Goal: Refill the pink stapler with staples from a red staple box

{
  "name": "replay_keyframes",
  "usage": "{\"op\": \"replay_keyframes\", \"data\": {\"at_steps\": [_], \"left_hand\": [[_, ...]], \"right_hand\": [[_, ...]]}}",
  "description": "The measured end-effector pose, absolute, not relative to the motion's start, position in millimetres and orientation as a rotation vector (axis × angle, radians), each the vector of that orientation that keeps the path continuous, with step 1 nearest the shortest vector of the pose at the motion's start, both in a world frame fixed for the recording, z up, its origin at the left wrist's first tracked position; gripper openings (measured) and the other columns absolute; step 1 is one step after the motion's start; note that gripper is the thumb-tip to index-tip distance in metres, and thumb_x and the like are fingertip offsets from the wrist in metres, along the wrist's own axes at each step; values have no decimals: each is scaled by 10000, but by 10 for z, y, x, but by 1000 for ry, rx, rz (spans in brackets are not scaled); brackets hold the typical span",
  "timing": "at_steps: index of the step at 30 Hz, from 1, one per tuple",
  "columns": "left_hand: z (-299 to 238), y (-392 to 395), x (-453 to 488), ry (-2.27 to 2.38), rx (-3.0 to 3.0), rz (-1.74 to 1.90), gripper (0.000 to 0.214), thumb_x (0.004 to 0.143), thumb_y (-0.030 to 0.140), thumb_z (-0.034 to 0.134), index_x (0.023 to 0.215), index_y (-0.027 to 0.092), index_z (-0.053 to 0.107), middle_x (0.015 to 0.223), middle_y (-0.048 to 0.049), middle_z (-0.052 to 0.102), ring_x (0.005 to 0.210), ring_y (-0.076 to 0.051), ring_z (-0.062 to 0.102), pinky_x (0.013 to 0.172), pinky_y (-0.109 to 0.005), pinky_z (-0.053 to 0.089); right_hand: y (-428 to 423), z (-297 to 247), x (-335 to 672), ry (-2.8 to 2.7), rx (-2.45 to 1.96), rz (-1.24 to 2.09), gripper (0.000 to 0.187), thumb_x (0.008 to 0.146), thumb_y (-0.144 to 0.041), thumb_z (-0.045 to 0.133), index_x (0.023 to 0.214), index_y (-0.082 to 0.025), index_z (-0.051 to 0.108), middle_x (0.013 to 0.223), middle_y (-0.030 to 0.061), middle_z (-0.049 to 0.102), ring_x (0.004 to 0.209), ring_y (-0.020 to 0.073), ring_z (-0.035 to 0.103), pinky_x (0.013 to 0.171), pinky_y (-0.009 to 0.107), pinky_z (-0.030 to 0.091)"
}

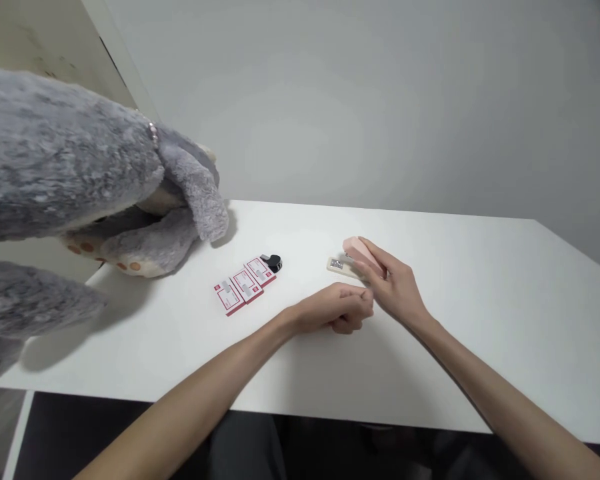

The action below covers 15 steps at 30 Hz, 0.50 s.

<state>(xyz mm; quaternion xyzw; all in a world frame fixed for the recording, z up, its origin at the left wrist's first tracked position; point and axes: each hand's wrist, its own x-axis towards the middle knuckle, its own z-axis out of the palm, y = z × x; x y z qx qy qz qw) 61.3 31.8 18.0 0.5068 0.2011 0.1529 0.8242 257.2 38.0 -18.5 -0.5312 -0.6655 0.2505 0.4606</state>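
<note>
A pink stapler [354, 257] lies on the white table [480, 320], its top swung up and the staple channel showing. My right hand [393, 283] grips the stapler from the right, fingers laid over its pink top. My left hand [337, 310] rests on the table just in front of it, fingers curled in a pinch close to my right thumb; what it pinches is too small to make out. Three small red and white staple boxes [244, 285] lie in a row to the left. A small black staple remover [273, 261] sits beside the rightmost box.
A large grey plush toy [80, 180] fills the left side, resting on the table's far left corner. A plain grey wall [380, 100] stands behind the table. The table's near edge runs just above my forearms.
</note>
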Motion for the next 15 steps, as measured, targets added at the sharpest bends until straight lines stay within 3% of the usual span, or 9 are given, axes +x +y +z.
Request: {"op": "replay_keyframes", "data": {"at_steps": [5, 9, 12, 15], "left_hand": [[174, 326, 595, 423, 1064, 379, 367, 794, 254, 698, 705, 226, 343, 630, 96, 239, 522, -58, 168, 503, -224, 134], [135, 342, 585, 434, 994, 600, 412, 853, 281, 670, 683, 231, 298, 615, 93, 209, 502, -55, 136, 490, -215, 122], [121, 341, 563, 404, 909, 728, 442, 876, 309, 640, 639, 229, 275, 590, 90, 184, 491, -59, 118, 472, -214, 123], [109, 371, 554, 394, 809, 828, 459, 870, 307, 640, 615, 229, 267, 572, 94, 163, 474, -59, 110, 447, -209, 147]], "right_hand": [[573, -239, 2266, -1689, -1341, 547, 605, 1005, -564, 623, 1542, -287, 623, 1319, 77, 765, 1117, 336, 713, 954, 495, 560], [775, -201, 1852, -1725, -1291, 655, 603, 976, -492, 658, 1555, -329, 609, 1137, 40, 783, 1037, 311, 701, 944, 483, 536], [908, -177, 1638, -1687, -1187, 832, 535, 966, -508, 673, 1484, -375, 667, 1148, 18, 783, 1057, 282, 699, 993, 465, 524], [976, -191, 1644, -1566, -1101, 994, 534, 1019, -631, 545, 1461, -359, 669, 1285, 44, 759, 1146, 271, 707, 1026, 458, 532]]}}
